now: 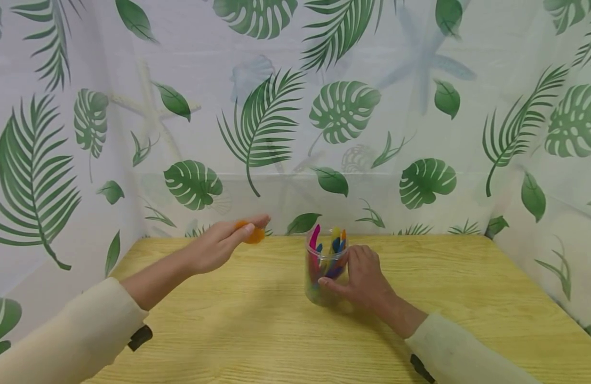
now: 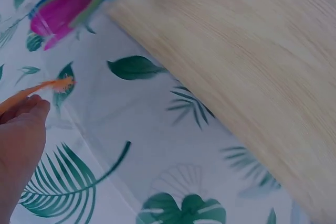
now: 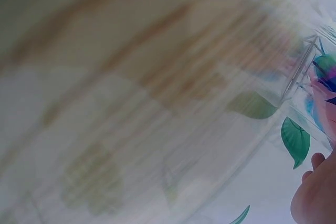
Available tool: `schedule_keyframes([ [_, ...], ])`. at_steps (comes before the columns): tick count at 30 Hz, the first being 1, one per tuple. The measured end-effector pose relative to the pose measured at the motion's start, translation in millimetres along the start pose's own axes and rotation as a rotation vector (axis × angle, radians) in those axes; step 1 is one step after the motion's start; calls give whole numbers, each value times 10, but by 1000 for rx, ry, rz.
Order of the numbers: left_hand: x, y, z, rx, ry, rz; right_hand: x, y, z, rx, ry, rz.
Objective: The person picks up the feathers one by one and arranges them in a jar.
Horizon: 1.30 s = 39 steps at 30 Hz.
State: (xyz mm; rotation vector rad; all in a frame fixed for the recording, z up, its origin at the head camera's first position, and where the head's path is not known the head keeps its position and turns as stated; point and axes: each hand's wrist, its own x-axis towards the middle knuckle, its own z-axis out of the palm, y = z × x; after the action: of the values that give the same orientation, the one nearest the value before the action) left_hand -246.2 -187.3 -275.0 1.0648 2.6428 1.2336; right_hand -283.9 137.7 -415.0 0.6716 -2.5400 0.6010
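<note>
My left hand is raised over the left part of the table, its thumb pinching a thin orange feather-like piece against the straight fingers. In the left wrist view this orange piece is long and narrow, with a ragged tip. My right hand grips a clear plastic jar from its right side, thumb across the front. Upright inside the jar stand several slim pieces in pink, blue, yellow and orange. Blurred colours of the jar's contents show at the right wrist view's edge.
Under both hands is a light wood-grain table. A white curtain printed with green leaves hangs behind it and along both sides. Pale sleeves cover the forearms, with a dark strap part at each wrist.
</note>
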Motion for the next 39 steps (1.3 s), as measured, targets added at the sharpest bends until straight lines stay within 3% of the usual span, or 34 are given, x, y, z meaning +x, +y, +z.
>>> schedule_keyframes([
  [3,125,103,47,-250,-4,-50,-1,5,2,1,4,-1],
  [7,322,260,123,-621,12,-179,-3,7,2,0,11,-7],
  [10,487,366,183,-844,31,-241,-5,7,2,2,3,-3],
  [16,764,424,304,-1060,62,-323,-12,9,4,3,2,-12],
  [20,877,360,412,-1093,77,-408,-12,16,20,3,23,-33],
  [23,919,300,478,-1060,89,-424,-8,14,27,6,33,-45],
  [31,915,233,476,-922,125,-305,-1,-11,5,1,25,-35],
  [36,908,202,463,-854,136,-268,-2,-9,-12,-2,24,-25],
  [39,878,155,474,-724,158,-255,-3,-4,-15,-8,26,-27],
])
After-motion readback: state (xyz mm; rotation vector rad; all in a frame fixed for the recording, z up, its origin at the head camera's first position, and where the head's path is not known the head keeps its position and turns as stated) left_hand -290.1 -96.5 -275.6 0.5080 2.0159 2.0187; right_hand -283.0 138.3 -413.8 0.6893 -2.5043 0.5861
